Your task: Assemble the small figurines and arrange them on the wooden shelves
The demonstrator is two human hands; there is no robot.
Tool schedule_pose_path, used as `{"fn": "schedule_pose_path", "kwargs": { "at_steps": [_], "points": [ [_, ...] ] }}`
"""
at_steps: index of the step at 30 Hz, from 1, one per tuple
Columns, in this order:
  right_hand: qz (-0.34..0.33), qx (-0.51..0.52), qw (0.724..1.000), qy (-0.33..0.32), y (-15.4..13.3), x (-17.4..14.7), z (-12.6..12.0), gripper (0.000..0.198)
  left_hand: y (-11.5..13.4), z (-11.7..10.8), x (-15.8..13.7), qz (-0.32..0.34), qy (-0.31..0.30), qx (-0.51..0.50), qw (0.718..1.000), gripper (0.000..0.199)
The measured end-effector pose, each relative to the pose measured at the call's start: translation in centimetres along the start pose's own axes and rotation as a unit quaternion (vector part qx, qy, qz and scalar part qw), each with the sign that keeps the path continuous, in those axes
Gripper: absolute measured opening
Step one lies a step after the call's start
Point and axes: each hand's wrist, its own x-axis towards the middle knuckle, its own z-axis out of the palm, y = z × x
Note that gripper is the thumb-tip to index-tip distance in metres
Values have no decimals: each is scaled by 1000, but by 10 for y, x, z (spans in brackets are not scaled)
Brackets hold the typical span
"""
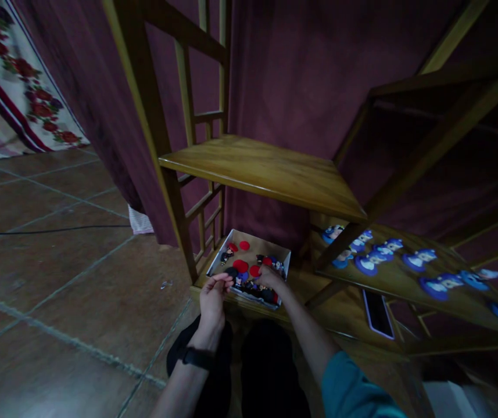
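A shallow white cardboard box sits on the low wooden shelf in front of me, with loose red discs, black discs and small cartoon figurines in it. At the box's near left edge, my left hand is closed in a pinch at a black disc. My right hand reaches into the box from the right, fingers bunched and pointing down beside a red disc. What its fingertips hold, if anything, is hidden. A dark band is on my left wrist.
A wooden shelf board juts out above the box, held by an upright post at its left. Several figurines on blue round bases stand on a shelf to the right. A phone lies below them. Maroon curtain hangs behind.
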Motion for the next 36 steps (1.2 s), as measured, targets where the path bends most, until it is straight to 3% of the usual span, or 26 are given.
{"fn": "schedule_pose_path", "kwargs": {
  "at_steps": [5, 9, 13, 15, 17, 22, 25, 29, 32, 36],
  "points": [
    [-30, 35, 998, 37, 1, -15, -1, 9, -1, 4, -5, -29, -33, 14, 999, 18],
    [-61, 84, 988, 112, 7, -30, -8, 14, -4, 5, -6, -89, -75, 26, 993, 18],
    [-167, 248, 930, 216, 6, -50, -11, 12, -9, 6, -5, -161, -97, 32, 982, 17],
    [-220, 300, 900, 225, 1, -64, -9, 11, -11, 8, -5, -202, -120, 22, 972, 19],
    [-256, 304, 892, 214, -7, -78, -4, 13, -13, 9, -7, -225, -136, 2, 965, 23],
    [-292, 279, 897, 179, -17, -91, 6, 28, -13, 8, -9, -184, -88, -39, 978, 19],
    [-229, 287, 907, 205, -12, -74, 7, 31, -9, 4, -6, -155, -41, -61, 985, 21],
    [-141, 199, 954, 176, -10, -42, 11, 23, -4, 0, 1, -115, 27, -80, 990, 20],
    [-124, 122, 973, 152, -17, -27, 20, 20, -1, -3, 5, -94, 55, -85, 990, 22],
    [-125, 60, 979, 152, -26, -23, 35, 20, 2, -7, 8, -83, 66, -95, 990, 20]
  ]
}}
